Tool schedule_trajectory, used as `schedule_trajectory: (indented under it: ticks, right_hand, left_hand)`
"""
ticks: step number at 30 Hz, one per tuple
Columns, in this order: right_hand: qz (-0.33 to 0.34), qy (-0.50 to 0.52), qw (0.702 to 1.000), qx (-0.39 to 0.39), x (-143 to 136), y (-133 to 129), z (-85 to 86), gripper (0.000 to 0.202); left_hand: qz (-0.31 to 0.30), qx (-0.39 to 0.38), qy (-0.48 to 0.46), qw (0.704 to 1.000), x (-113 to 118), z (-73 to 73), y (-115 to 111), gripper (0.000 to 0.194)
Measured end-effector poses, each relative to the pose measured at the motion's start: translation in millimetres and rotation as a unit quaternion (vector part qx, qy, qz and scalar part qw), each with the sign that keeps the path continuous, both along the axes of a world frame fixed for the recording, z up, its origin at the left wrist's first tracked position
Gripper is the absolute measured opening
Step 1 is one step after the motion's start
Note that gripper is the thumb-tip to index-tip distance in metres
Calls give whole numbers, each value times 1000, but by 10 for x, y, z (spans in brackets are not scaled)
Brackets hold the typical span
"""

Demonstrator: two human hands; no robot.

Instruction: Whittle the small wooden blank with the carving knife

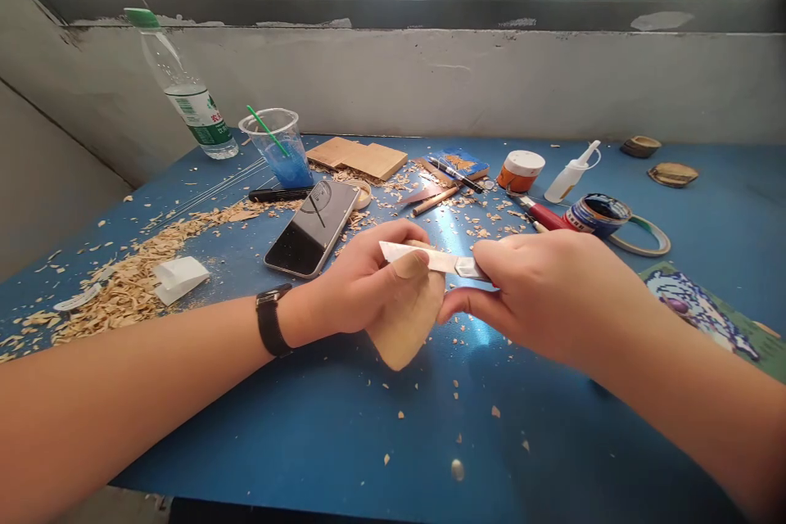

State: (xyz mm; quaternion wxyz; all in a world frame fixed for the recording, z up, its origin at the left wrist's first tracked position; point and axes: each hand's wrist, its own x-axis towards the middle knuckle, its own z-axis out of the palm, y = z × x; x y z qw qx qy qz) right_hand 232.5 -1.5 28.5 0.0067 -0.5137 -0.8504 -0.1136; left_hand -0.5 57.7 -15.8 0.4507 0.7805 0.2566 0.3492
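My left hand (362,282), with a black watch on its wrist, is closed round a pale piece of wood (402,327) whose rounded lower end sticks out below the fingers. In my right hand (546,282) is a utility knife (470,268), its handle mostly hidden by the fingers. The knife's blade points left and lies across the upper part of the wood. My left thumb presses against the blade's lower side. The right thumb rests by the wood's right edge. Both hands are above the blue table (344,442).
Wood shavings (147,266) are heaped at left. Behind my hands are a phone (313,228), a plastic cup (282,151), boards (359,157) and an orange jar (521,172). A water bottle (196,102) stands back left. A squeeze bottle (571,176) and tape roll (642,236) are right.
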Motion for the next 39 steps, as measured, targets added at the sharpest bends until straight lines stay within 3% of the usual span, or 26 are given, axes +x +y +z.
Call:
schedule_trajectory:
  ticks: [3,7,11,19,24,28,31,34,39]
  right_hand:
    - [21,15,999,20,37,8,10,70]
    - [77,17,995,-58,55,-27,77,50]
    - [90,2,992,-93,33,-65,118,42]
    - [52,3,997,-61,16,-28,37,45]
    - [36,16,999,13,37,-11,-11,58]
    - [49,32,998,15,55,-3,12,70]
    - [81,30,995,-42,53,-28,61,54]
    - [111,14,991,-79,44,-53,98,43]
    - [147,24,987,-64,64,-18,100,40]
  left_hand:
    - [5,43,16,999,-4,25,-11,52]
    - [-21,104,41,994,-17,9,25,60]
    - [-69,180,44,980,-26,-20,60,55]
    - [-42,99,34,994,-41,-12,54,54]
    - [-12,43,24,999,-24,19,6,47]
    - [-9,101,31,994,-17,64,-32,39]
    - [-26,144,42,988,-24,54,-3,42]
    - [-52,185,48,980,-30,16,25,58]
    - [-11,158,105,982,-16,0,-39,65]
